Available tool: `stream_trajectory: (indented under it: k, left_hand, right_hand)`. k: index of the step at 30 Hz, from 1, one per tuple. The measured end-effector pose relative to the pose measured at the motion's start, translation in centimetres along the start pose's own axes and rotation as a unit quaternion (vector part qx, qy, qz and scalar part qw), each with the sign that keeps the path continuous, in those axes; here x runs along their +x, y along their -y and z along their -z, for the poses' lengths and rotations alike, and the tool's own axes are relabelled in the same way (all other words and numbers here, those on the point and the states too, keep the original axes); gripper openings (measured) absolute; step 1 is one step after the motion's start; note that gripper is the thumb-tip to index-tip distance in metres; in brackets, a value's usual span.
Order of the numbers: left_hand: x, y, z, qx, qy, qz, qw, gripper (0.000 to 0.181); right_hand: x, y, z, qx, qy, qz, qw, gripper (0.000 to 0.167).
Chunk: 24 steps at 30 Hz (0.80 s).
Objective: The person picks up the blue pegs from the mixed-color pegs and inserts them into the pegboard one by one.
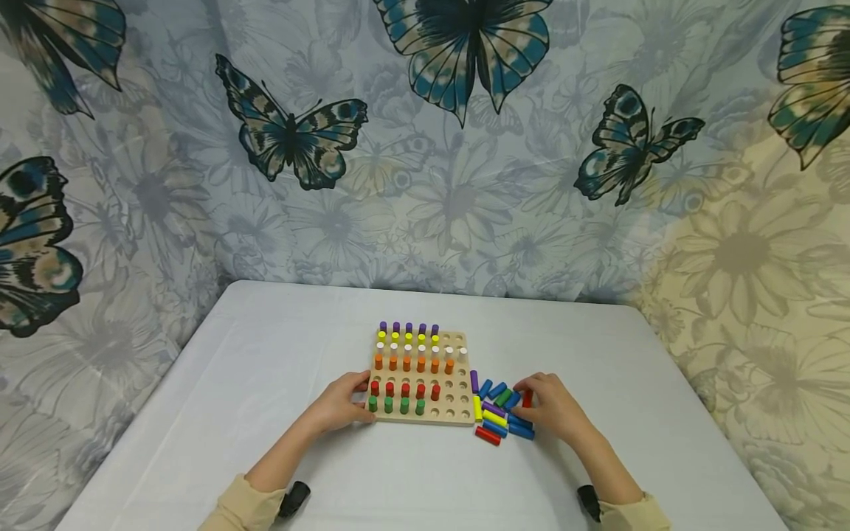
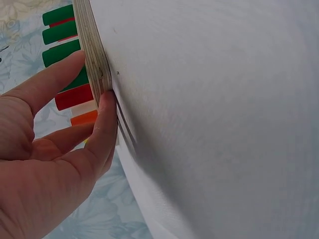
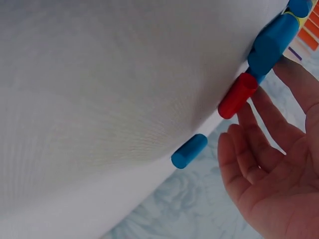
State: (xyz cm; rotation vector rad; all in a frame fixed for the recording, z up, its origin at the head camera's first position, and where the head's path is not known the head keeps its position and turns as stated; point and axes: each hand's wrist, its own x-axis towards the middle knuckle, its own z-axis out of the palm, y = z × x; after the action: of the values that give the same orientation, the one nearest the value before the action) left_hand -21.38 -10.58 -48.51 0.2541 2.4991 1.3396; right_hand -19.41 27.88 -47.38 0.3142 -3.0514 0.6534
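Observation:
A wooden pegboard (image 1: pixel 425 420) lies on the white table with rows of upright pegs: purple, yellow, white, orange, red and green. My left hand (image 1: pixel 341 403) holds the board's near left corner, thumb by a green peg (image 2: pixel 62 52) and fingers against the side. Right of the board lies a loose pile of blue, yellow, purple, green and red pegs. Over its right side is my right hand (image 1: pixel 550 404), thumb and index spread apart beside a blue peg (image 1: pixel 512 400). A red peg (image 3: pixel 238 95) lies close to its fingertips. Nothing is seen gripped there.
Round holes (image 1: pixel 458 383) show along the board's right side. A red peg (image 1: pixel 488 436) lies at the near edge of the pile, with a purple peg (image 1: pixel 474 381) beside the board. Behind the white table (image 1: pixel 319 302) stands a butterfly-patterned backdrop (image 1: pixel 458 221).

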Motion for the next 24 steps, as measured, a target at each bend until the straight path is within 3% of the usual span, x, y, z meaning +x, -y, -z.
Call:
stream_trajectory:
  k: [10, 24]
  left_hand:
    - [0.1, 0.2, 0.0, 0.030, -0.008, -0.011, 0.9995, 0.083]
    - [0.4, 0.4, -0.1, 0.042, -0.010, -0.005, 0.9991, 0.081]
  right_hand:
    - [0.2, 0.2, -0.2, -0.048, -0.015, 0.010, 0.9987, 0.028]
    - [0.3, 1.2, 0.0, -0.054, -0.010, 0.042, 0.9976, 0.021]
